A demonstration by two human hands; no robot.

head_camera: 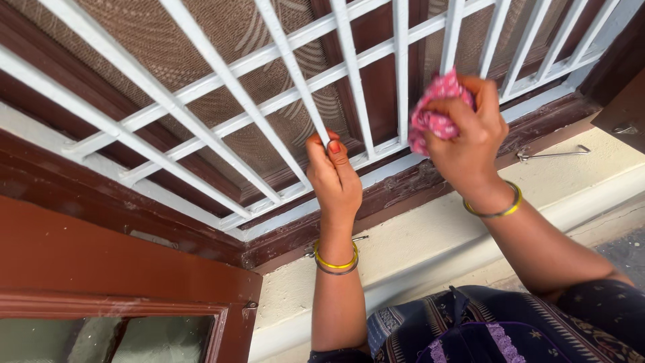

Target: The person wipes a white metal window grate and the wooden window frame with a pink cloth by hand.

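Observation:
A white metal window grille of crossed bars fills the upper view, set in a dark brown wooden frame. My left hand is closed around one upright white bar near its lower end. My right hand holds a bunched pink patterned cloth pressed against another bar of the grille. Both wrists wear yellow bangles.
Brown mesh lies behind the bars. An open brown window shutter with a glass pane sits at lower left. A metal hook latch lies on the cream sill at right. My dark patterned garment fills the bottom.

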